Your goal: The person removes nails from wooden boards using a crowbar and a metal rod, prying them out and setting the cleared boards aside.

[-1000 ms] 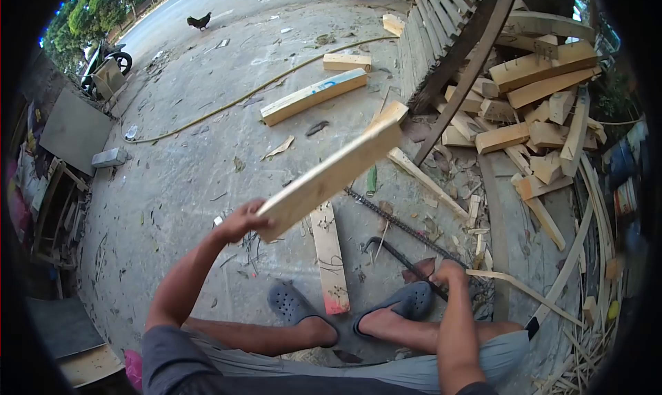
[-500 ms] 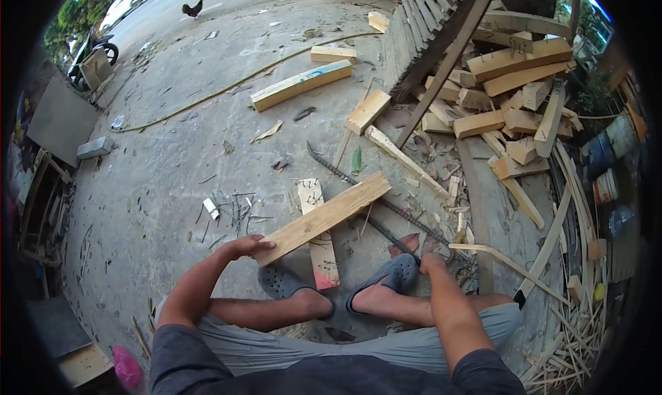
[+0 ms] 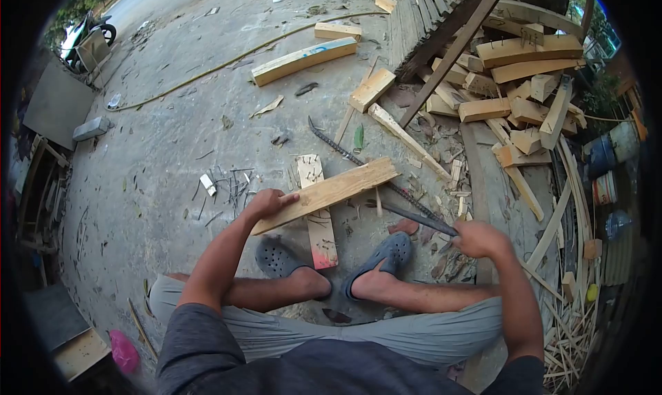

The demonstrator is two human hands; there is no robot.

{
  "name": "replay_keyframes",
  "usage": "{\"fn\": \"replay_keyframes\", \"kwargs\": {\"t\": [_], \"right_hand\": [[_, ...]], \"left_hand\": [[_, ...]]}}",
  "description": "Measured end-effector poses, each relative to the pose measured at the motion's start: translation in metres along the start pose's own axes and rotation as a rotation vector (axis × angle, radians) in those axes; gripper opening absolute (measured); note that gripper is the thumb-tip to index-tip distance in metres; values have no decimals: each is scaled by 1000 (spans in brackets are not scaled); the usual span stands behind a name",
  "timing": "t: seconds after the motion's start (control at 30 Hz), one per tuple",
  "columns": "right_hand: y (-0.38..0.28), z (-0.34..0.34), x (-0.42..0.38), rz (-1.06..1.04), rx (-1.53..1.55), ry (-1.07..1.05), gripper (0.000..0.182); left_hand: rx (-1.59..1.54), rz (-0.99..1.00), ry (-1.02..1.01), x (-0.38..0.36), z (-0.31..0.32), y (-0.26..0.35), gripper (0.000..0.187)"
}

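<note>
My left hand grips the near left end of a pale wooden board, a finger stretched along its top. That board lies slantwise across a second board, which has bent nails standing in it and a pink-painted end. In my right hand is a dark metal pry bar, its forked tip pointing left, close to the board's right part. A ribbed, curved steel bar lies on the ground, passing under the board's far end.
Loose nails and a small white block lie at left. Cut timber is heaped at the upper right. Wood blocks and a yellow hose lie ahead. Thin wood strips pile at lower right.
My right hand has lifted the pry bar from the ground and moved right and up. My left hand has slid further onto the board. The view has tilted slightly down.
</note>
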State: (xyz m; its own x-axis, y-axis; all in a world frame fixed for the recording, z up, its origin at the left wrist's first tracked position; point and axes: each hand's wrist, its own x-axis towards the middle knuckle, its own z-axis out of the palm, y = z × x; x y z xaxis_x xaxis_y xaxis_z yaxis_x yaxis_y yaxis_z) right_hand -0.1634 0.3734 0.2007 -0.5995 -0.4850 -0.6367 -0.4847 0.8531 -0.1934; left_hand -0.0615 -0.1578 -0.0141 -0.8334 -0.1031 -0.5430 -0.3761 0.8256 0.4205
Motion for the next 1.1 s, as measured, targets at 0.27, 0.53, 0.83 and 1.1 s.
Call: {"fn": "replay_keyframes", "kwargs": {"t": [0.27,0.53,0.83,1.1], "right_hand": [[-60,-10,-10,-116,889,169,38],[-79,28,71,-331,1710,978,33],[-196,-121,119,-755,1743,671,72],[-218,-163,262,-428,1763,527,71]], "left_hand": [[344,327,381,-10,40,19,94],[322,225,415,-6,53,26,81],[445,-26,398,8,67,45,57],[414,-97,466,17,74,51,30]]}}
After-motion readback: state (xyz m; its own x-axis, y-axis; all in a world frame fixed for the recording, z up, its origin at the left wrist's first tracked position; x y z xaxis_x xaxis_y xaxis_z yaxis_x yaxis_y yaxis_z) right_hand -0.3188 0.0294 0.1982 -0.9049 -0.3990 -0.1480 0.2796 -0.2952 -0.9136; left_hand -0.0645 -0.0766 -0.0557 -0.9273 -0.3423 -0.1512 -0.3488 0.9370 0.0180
